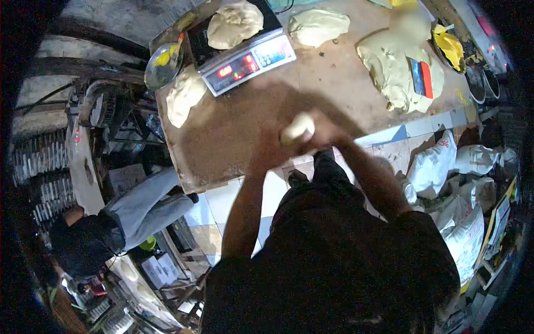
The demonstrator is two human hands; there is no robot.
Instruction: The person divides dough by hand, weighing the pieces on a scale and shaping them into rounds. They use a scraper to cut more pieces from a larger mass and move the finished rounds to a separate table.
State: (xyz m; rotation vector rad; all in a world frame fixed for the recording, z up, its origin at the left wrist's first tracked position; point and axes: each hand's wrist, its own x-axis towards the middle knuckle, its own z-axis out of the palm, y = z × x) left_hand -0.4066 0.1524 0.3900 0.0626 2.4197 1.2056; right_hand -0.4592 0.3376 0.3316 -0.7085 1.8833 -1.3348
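Note:
A small lump of dough (297, 129) is held between my two hands in front of my body, near the edge of the wooden worktable (233, 139). My left hand (273, 140) is closed against its left side, and my right hand (324, 131) wraps it from the right; both are blurred, so single fingers do not show. Ahead stands a digital scale (247, 64) with a large dough piece (235, 25) on its dark plate. Two other dough pieces, one left of the scale (185, 96) and one right (319, 26), lie on the table.
A big dough mass (392, 69) lies at the right with a blue-and-red scraper (421, 79) on it. A bowl (164, 64) stands left of the scale. White sacks (434, 164) crowd the floor at right. Another person (92, 239) is at lower left, beside racks.

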